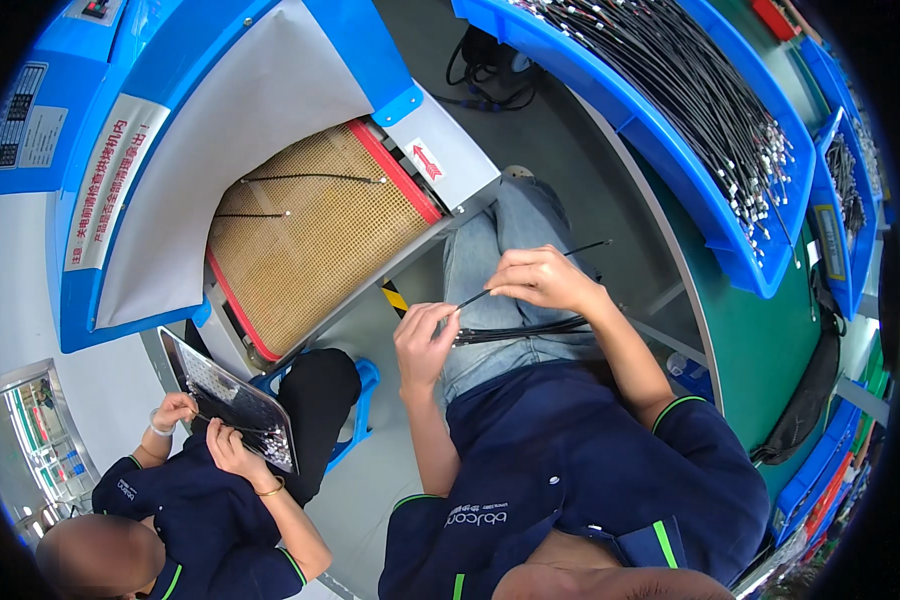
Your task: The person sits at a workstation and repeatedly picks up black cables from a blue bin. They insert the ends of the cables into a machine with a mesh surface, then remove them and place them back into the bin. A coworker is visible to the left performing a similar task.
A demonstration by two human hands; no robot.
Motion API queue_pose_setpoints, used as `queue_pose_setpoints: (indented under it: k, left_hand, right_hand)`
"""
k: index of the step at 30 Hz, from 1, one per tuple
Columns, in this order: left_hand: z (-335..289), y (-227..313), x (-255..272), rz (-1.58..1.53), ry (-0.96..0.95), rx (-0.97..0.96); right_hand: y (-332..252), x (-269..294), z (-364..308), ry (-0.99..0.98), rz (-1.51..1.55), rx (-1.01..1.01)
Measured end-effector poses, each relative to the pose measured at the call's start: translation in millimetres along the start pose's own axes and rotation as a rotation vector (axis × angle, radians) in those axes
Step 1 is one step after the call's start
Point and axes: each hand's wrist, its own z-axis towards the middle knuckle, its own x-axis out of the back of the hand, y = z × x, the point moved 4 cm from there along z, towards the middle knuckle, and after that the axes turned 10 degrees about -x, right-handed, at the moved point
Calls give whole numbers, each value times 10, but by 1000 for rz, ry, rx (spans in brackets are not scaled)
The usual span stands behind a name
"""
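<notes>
A thin black cable (478, 297) is stretched between my two hands above my lap. My left hand (426, 342) pinches its lower left end between thumb and fingers. Farther along, my right hand (542, 278) is closed on the same cable, whose free end (595, 245) sticks out past it to the upper right. Beneath them, a small bundle of black cables (520, 331) with light tips lies across my jeans. The fingers of my left hand hide the cable's near end.
To the left, a blue and white machine has a tan mesh belt (320, 235) carrying two black cables (315, 179). A co-worker at lower left handles cables over a tray (282, 425). At upper right, a blue bin (715, 255) full of black cables stands on a green table (740, 340).
</notes>
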Motion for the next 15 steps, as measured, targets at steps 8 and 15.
queue_pose_setpoints:
  k: [8, 15]
  left_hand:
    - [-1, -14, -7, 53, -58, -30]
    - [-9, 14, 101, 80, -16, -117]
  right_hand:
    - [6, 51, 21, -83, 68, -110]
    - [-24, 65, 24, -90, 86, -120]
